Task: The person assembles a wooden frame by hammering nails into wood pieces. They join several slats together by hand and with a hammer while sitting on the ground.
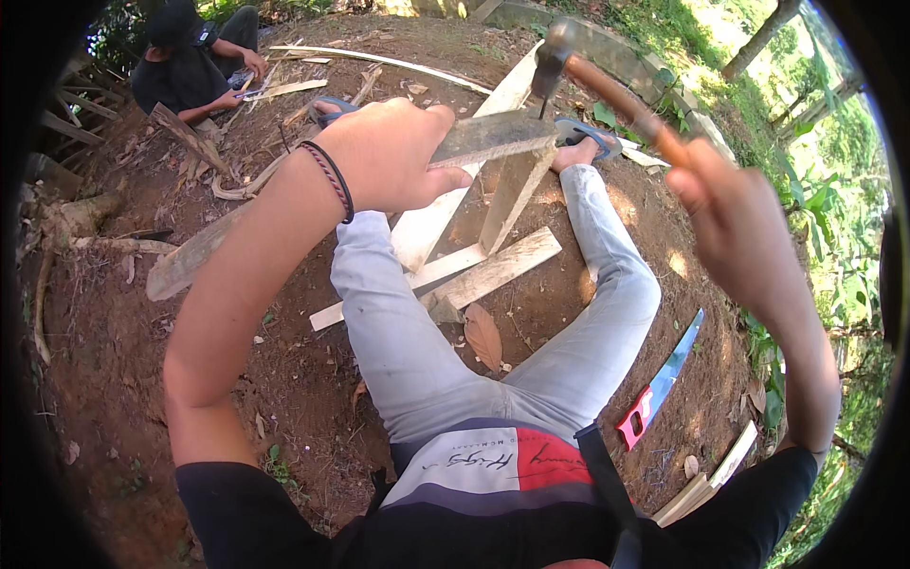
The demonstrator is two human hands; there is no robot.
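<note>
My right hand (730, 218) is wrapped round the wooden handle of a hammer (621, 100), somewhat blurred. The hammer's dark head is over the end of a weathered wooden board (498, 136), where a dark nail (543, 109) stands upright. My left hand (393, 152) grips that board, thumb along its near edge and the other fingers mostly hidden. The board runs back under my left forearm. Beneath its nailed end stands a short wooden upright (515, 194), slanting down to pale planks (502, 270) between my legs. A longer pale plank (422, 223) passes under the board.
On the soil to my right lies a handsaw (664, 379) with a red handle and blue blade. Wood offcuts (706, 479) are near my right elbow. At the far left another person (190, 62) in dark clothes sits handling thin wood strips (289, 88). Plants border the right side.
</note>
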